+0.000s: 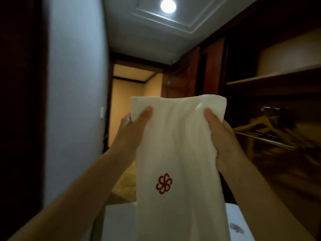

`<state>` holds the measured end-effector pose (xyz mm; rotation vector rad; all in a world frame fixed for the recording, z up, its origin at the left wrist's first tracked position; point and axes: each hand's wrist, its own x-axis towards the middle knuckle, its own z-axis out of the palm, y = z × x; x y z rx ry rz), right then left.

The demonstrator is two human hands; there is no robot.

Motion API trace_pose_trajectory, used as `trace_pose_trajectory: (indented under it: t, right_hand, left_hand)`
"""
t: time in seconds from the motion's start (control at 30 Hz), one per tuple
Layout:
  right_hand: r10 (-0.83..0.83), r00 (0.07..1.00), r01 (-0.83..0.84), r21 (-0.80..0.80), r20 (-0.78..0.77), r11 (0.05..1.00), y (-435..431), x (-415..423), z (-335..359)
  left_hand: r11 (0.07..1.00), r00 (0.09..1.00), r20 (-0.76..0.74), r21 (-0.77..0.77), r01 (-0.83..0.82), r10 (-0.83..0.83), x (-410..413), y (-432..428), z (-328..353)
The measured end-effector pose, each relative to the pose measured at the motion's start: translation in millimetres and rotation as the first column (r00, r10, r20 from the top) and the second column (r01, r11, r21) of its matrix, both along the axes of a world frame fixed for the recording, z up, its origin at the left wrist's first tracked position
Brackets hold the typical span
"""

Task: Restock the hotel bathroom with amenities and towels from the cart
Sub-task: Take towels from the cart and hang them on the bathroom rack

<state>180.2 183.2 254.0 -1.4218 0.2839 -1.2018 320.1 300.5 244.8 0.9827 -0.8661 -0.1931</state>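
A white towel point(178, 153) with a red pinwheel logo hangs lengthwise in front of me, held up at chest height. My left hand point(133, 126) pinches its upper left corner, thumb on the front. My right hand point(220, 136) grips the upper right edge, thumb on the front and fingers behind the cloth. The towel's lower end drops out of the bottom of the view.
A narrow corridor runs ahead, with a pale wall point(74, 84) on the left. On the right an open dark wood wardrobe holds a shelf point(271, 80) and wooden hangers point(260, 126) on a metal rail. White folded linen point(118, 223) lies below the towel. A ceiling light point(168, 5) shines above.
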Motion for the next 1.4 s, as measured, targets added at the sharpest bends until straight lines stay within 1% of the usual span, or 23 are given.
trace_pose_trajectory:
  t: [0.1, 0.2, 0.3, 0.37, 0.5, 0.57, 0.7, 0.83, 1.0, 1.1, 1.23, 1.3, 1.4]
  right_hand:
    - [0.146, 0.989, -0.146, 0.038, -0.011, 0.989, 46.5, 30.6, -6.4]
    - [0.251, 0.967, -0.249, 0.044, -0.053, 0.968, 96.8, 60.4, -13.9]
    - [0.359, 0.929, -0.355, 0.061, -0.089, 0.933, 151.8, 86.8, -22.3]
    - [0.492, 0.867, -0.488, 0.057, -0.080, 0.871, 190.0, 106.0, -30.8]
    - [0.694, 0.718, -0.689, 0.084, -0.065, 0.720, 269.1, 145.4, -47.6]
    - [0.741, 0.669, -0.739, 0.047, -0.061, 0.672, 307.7, 166.7, -55.8]
    - [0.739, 0.668, -0.738, 0.055, -0.082, 0.673, 376.8, 209.5, -75.1]
    - [0.786, 0.611, -0.784, 0.070, -0.096, 0.617, 435.6, 246.6, -90.3]
    - [0.818, 0.566, -0.804, 0.149, -0.104, 0.575, 485.8, 294.2, -115.0]
    - [0.801, 0.585, -0.780, 0.186, -0.123, 0.598, 507.3, 324.2, -132.2]
    - [0.785, 0.606, -0.739, 0.273, -0.131, 0.616, 526.3, 366.6, -154.7]
    - [0.778, 0.618, -0.716, 0.330, -0.110, 0.615, 530.3, 389.6, -163.7]
    - [0.761, 0.640, -0.687, 0.369, -0.102, 0.627, 527.3, 432.5, -168.4]
  left_hand:
    - [0.994, 0.992, 0.055, 0.020, -0.110, 0.109, 9.6, 58.0, -1.8]
    - [0.988, 0.981, 0.121, 0.000, -0.153, 0.152, 20.1, 115.9, -8.2]
    - [0.973, 0.963, 0.156, 0.033, -0.228, 0.220, 32.0, 171.3, -19.9]
    - [0.967, 0.960, 0.145, 0.053, -0.249, 0.240, 40.9, 209.7, -28.1]
    - [0.954, 0.954, 0.119, 0.082, -0.287, 0.276, 61.9, 291.6, -39.3]
    - [0.936, 0.940, 0.098, 0.107, -0.336, 0.326, 76.1, 333.7, -44.8]
    - [0.903, 0.912, 0.018, 0.139, -0.407, 0.409, 103.7, 406.2, -58.2]
    - [0.850, 0.859, -0.039, 0.173, -0.498, 0.511, 129.0, 462.1, -72.5]
    - [0.796, 0.799, -0.109, 0.238, -0.556, 0.591, 163.3, 511.9, -96.6]
    - [0.775, 0.772, -0.130, 0.244, -0.583, 0.622, 184.3, 531.0, -113.0]
    - [0.776, 0.763, -0.175, 0.264, -0.573, 0.623, 221.6, 552.1, -130.5]
    - [0.770, 0.753, -0.191, 0.279, -0.574, 0.630, 248.3, 562.1, -135.6]
    - [0.761, 0.741, -0.199, 0.286, -0.582, 0.641, 299.7, 569.2, -137.4]
